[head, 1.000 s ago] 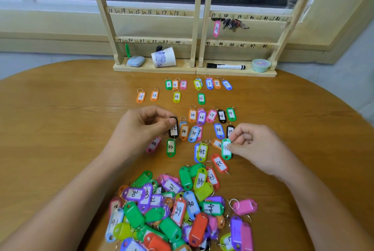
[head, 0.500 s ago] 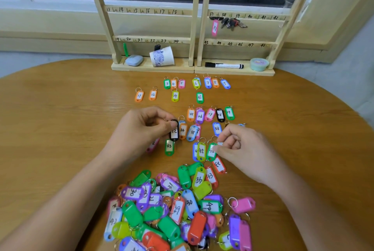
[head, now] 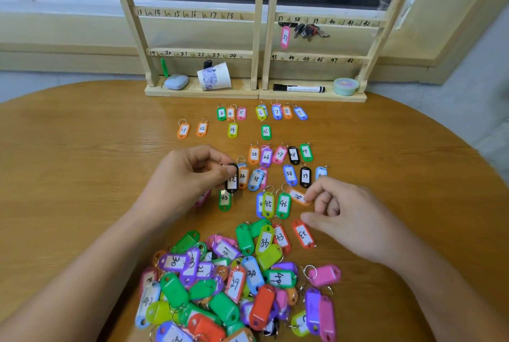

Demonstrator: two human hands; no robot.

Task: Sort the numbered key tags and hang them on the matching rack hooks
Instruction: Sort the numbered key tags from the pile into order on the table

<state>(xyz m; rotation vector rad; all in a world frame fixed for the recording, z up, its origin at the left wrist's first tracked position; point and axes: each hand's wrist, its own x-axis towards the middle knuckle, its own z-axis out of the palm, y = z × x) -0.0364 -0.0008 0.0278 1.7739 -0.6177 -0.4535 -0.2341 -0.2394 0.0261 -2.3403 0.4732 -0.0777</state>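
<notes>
Left hand (head: pixel 190 176) pinches a black tag (head: pixel 232 179) at its ring end between thumb and forefinger. The tag hangs with its long axis upright in view, ring end away from the person, white label facing up; the number looks like 12, partly covered by the thumb. It sits over the table (head: pixel 82 148), just left of the row holding tags 34 and 35, above the green tag 43 (head: pixel 224 199).

Right hand (head: pixel 347 215) has its forefinger tip on an orange tag (head: pixel 298 197), label up, number unclear. That tag lies flat, tilted, ring end toward the upper left, body end under the fingertip. Whether the thumb closes on it I cannot tell; the thumb tip rests apart, near the red tag (head: pixel 303 233).

Sorted tags lie flat in rows, long axes pointing toward the rack (head: pixel 260 38), rings at the far end: 3–9 in the far row, then 11, 12, 14, 16, then 25–29, then 34, 35, 38, 39, then 43, 45, 46.

The unsorted pile (head: pixel 234 286) lies near the table's close edge, tags of many colours pointing every way, some face down.

On the rack, one pink tag 37 (head: pixel 285 37) hangs upright under hook 37, beside a bunch of keys (head: pixel 308 31).
</notes>
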